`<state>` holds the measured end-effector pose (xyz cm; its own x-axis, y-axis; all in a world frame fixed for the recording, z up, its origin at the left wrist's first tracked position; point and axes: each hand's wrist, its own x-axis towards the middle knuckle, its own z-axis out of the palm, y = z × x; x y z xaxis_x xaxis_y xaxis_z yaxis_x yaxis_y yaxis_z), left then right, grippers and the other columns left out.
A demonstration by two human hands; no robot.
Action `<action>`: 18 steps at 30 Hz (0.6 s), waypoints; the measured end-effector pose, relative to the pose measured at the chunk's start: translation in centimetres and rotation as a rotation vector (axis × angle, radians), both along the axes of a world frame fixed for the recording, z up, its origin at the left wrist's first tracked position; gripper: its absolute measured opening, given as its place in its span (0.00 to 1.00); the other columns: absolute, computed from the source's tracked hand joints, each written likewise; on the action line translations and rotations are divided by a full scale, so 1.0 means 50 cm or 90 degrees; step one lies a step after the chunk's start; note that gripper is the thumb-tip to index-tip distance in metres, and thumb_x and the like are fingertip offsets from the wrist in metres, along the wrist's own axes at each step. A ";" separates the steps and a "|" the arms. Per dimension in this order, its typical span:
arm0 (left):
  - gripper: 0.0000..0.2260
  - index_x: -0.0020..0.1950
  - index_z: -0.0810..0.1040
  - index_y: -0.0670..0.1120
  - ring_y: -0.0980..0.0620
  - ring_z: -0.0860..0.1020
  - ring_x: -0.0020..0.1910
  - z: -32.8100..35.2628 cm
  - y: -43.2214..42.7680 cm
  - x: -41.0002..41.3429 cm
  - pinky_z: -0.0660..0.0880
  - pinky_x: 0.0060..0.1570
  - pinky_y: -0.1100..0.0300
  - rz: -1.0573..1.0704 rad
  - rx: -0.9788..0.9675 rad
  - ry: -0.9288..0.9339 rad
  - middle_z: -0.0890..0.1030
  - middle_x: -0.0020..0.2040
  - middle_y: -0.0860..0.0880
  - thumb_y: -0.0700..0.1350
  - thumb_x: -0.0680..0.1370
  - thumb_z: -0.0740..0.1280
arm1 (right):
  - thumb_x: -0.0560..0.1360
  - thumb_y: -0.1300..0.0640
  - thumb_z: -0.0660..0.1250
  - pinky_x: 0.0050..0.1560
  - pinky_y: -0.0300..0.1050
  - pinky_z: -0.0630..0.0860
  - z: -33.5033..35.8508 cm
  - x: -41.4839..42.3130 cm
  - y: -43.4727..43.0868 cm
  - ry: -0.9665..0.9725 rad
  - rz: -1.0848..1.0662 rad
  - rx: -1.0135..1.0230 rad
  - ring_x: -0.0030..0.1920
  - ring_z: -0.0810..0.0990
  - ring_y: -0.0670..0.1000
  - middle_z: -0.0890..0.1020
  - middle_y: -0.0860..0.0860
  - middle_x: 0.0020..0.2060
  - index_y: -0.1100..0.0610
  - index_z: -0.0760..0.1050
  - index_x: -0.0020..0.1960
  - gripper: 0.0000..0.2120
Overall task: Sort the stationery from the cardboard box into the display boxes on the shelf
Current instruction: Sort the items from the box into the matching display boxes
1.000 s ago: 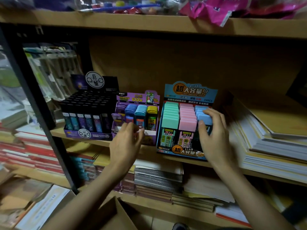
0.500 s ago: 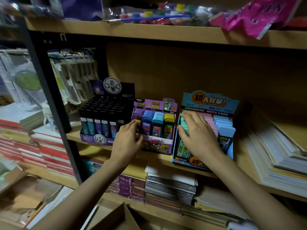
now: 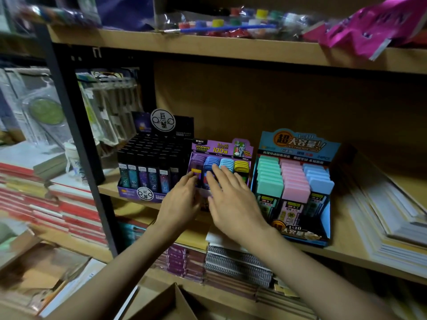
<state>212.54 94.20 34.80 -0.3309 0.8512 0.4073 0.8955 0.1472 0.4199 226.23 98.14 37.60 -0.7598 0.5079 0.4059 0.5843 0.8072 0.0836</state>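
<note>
Both hands are at the purple display box (image 3: 221,147) on the shelf (image 3: 342,247). The right hand (image 3: 233,202) lies flat over its rows of cases, fingers straight and spread. The left hand (image 3: 182,199) touches the front purple case (image 3: 196,168); whether it grips it I cannot tell. A black display box (image 3: 150,158) sits left of the hands, a blue display box (image 3: 298,143) to their right, and the cardboard box (image 3: 166,303) below them.

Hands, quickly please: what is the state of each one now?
Left hand: fingertips at the purple display box; a grip cannot be told.
Right hand: open, fingers straight over the same box.
</note>
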 end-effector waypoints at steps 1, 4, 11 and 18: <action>0.23 0.72 0.66 0.43 0.45 0.72 0.67 0.000 -0.002 -0.002 0.71 0.60 0.52 -0.006 -0.006 -0.004 0.65 0.74 0.47 0.43 0.77 0.63 | 0.80 0.52 0.53 0.75 0.52 0.47 -0.004 -0.008 0.004 0.001 -0.024 -0.011 0.76 0.52 0.56 0.55 0.57 0.76 0.59 0.52 0.76 0.27; 0.22 0.71 0.67 0.42 0.46 0.72 0.66 0.010 -0.019 -0.019 0.72 0.60 0.52 -0.026 0.013 0.009 0.67 0.72 0.46 0.42 0.77 0.64 | 0.80 0.52 0.53 0.75 0.52 0.47 -0.004 -0.015 0.020 -0.007 -0.066 -0.022 0.76 0.52 0.56 0.55 0.57 0.76 0.60 0.51 0.76 0.27; 0.24 0.70 0.66 0.36 0.41 0.66 0.70 0.039 -0.075 -0.102 0.62 0.69 0.50 0.134 0.223 0.026 0.66 0.71 0.38 0.40 0.76 0.66 | 0.81 0.53 0.54 0.73 0.47 0.54 0.028 -0.049 -0.002 0.099 0.020 -0.072 0.74 0.56 0.54 0.60 0.55 0.74 0.59 0.57 0.75 0.24; 0.22 0.75 0.61 0.39 0.44 0.56 0.76 0.070 -0.046 -0.223 0.53 0.74 0.51 0.101 0.108 0.073 0.60 0.76 0.41 0.46 0.82 0.56 | 0.82 0.52 0.50 0.74 0.47 0.48 0.082 -0.231 -0.006 0.086 0.071 -0.150 0.76 0.49 0.53 0.52 0.56 0.77 0.62 0.51 0.76 0.26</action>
